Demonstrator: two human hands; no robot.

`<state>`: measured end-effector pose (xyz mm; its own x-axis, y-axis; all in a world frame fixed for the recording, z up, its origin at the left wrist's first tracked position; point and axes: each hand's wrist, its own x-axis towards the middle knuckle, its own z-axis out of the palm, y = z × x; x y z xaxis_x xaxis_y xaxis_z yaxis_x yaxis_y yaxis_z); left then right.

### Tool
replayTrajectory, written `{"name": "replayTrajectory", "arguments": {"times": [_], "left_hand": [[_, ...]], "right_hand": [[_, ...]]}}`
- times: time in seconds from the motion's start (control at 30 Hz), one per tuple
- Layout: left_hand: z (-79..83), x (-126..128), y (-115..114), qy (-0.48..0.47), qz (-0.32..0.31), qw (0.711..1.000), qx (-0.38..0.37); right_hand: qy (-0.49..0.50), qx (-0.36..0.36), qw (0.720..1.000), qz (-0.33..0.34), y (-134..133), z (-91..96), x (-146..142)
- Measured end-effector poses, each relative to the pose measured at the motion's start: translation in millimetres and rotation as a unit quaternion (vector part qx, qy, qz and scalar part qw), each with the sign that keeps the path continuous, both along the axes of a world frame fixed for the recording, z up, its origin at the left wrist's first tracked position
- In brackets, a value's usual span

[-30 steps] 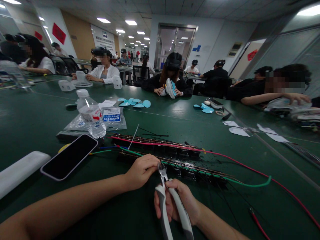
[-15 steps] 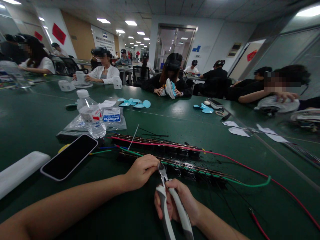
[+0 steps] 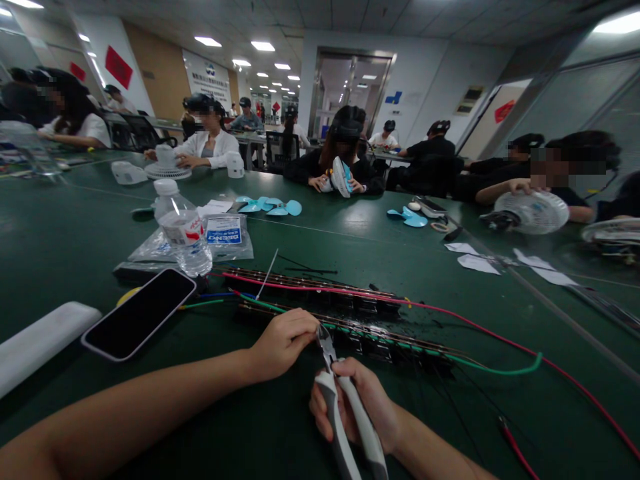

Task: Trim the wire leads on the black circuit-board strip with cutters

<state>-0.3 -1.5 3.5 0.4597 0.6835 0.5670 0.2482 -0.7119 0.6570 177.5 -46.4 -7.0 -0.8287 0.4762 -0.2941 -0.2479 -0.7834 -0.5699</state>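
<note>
- Right hand (image 3: 377, 405): curled around both handles of the pliers (image 3: 361, 421), thumb near the pivot.
- Left hand (image 3: 283, 343): fingertips drawn together beside the pliers' tip; what they pinch is hidden.
- Pliers: on the near side of the near black strip (image 3: 380, 348), nose at its edge; contact unclear.
- The pliers' long axis crosses the strip's, nose pointing away from the person and slightly left.
</note>
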Motion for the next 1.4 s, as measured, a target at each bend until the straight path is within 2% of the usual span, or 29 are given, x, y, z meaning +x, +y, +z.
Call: {"name": "replayTrajectory", "arguments": {"times": [0.17, 0.53, 1.4], "left_hand": [[0.2, 0.7, -0.8, -0.006, 0.006, 1.0, -0.009], [-0.7, 0.7, 0.1, -0.026, 0.006, 0.999, -0.02], [-0.2, 0.8, -0.3, -0.041, 0.008, 0.999, -0.019]], "right_hand": [[0.011, -0.003, 1.0, -0.027, -1.5, 1.0, -1.6], [0.023, 0.013, 0.999, 0.025, -0.2, 6.0, -1.8], [0.018, -0.02, 0.999, 0.031, 2.1, 8.1, -1.0]]}}
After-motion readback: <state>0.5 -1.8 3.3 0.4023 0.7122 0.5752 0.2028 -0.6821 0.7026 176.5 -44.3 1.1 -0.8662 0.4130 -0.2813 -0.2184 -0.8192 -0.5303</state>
